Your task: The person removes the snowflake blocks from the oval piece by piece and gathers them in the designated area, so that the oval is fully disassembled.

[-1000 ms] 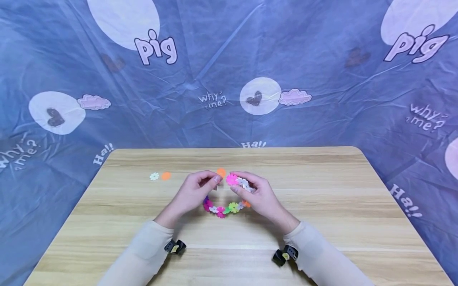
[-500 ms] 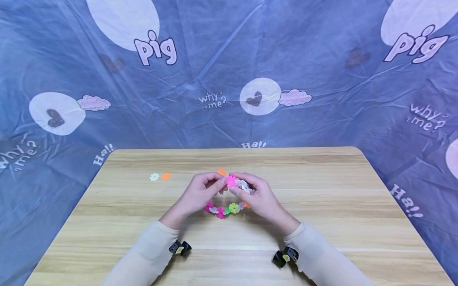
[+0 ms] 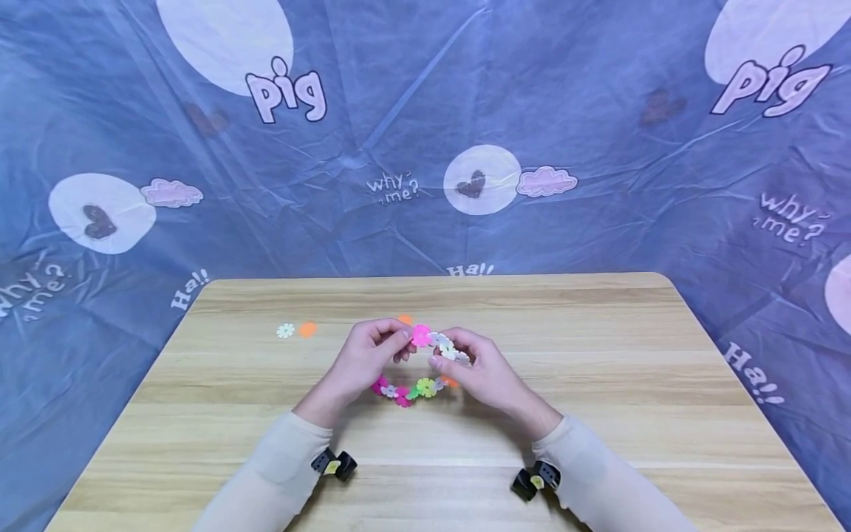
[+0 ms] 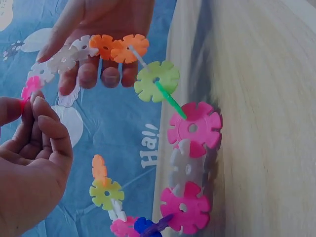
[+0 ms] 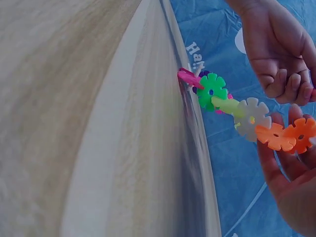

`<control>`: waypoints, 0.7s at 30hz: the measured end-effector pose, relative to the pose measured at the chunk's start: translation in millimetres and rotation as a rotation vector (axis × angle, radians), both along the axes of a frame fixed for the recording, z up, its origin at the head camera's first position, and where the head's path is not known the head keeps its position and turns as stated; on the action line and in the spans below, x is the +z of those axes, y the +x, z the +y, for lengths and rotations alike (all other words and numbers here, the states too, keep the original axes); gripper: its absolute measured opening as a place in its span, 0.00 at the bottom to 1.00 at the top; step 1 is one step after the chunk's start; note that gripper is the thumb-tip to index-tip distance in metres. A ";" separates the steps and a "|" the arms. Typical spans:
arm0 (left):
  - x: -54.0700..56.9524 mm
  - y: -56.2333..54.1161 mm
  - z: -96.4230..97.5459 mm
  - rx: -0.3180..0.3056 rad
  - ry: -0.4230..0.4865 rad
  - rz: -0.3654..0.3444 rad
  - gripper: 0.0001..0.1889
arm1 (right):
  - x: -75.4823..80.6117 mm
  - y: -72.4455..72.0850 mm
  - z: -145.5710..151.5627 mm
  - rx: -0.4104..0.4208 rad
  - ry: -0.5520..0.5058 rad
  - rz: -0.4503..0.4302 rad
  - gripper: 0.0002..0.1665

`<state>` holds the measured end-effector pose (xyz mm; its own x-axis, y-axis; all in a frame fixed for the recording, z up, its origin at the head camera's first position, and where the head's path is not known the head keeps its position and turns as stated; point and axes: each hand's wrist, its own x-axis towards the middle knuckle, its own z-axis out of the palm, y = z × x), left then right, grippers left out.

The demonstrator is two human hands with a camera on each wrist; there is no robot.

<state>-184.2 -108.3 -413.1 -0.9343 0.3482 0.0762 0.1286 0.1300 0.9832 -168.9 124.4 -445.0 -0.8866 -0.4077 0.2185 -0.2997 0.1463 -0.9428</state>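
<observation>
A chain of notched plastic snowflake discs (image 3: pixel 426 387) curves in an open loop between the two hands, in pink, white, green, orange and other colours. The left hand (image 3: pixel 371 355) pinches the bright pink end disc (image 3: pixel 422 336) between thumb and fingertips. The right hand (image 3: pixel 484 367) holds the white discs (image 4: pixel 63 60) beside it, thumb on the near side and fingers behind. Orange discs (image 5: pixel 281 136) lie across the right fingers in the right wrist view. The chain's other end, an orange disc (image 4: pixel 99 167), stands up beyond the left hand. Part of the chain is hidden behind the left hand.
A loose white disc (image 3: pixel 285 330) and a loose orange disc (image 3: pixel 308 329) lie at the left on the wooden table (image 3: pixel 598 369). Behind the table's far edge hangs a blue printed cloth (image 3: pixel 425 89).
The left hand has moved right to the pink end disc and now pinches it. That disc has shifted slightly left, and more white discs show between it and the right hand.
</observation>
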 end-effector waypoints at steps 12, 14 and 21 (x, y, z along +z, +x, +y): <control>-0.2 0.1 3.8 0.007 0.006 0.005 0.13 | 0.9 0.3 -0.7 0.062 -0.109 -0.031 0.18; 0.0 1.1 5.7 0.008 0.009 -0.002 0.13 | 2.2 1.1 -2.2 0.060 -0.108 -0.030 0.18; 0.2 4.0 10.9 0.014 0.016 -0.029 0.13 | 2.7 3.0 -4.4 0.029 -0.065 -0.030 0.18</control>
<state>-180.2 -97.5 -412.9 -0.9409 0.3343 0.0540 0.0978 0.1158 0.9884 -165.9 120.0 -442.3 -0.8809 -0.4194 0.2195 -0.2748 0.0756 -0.9585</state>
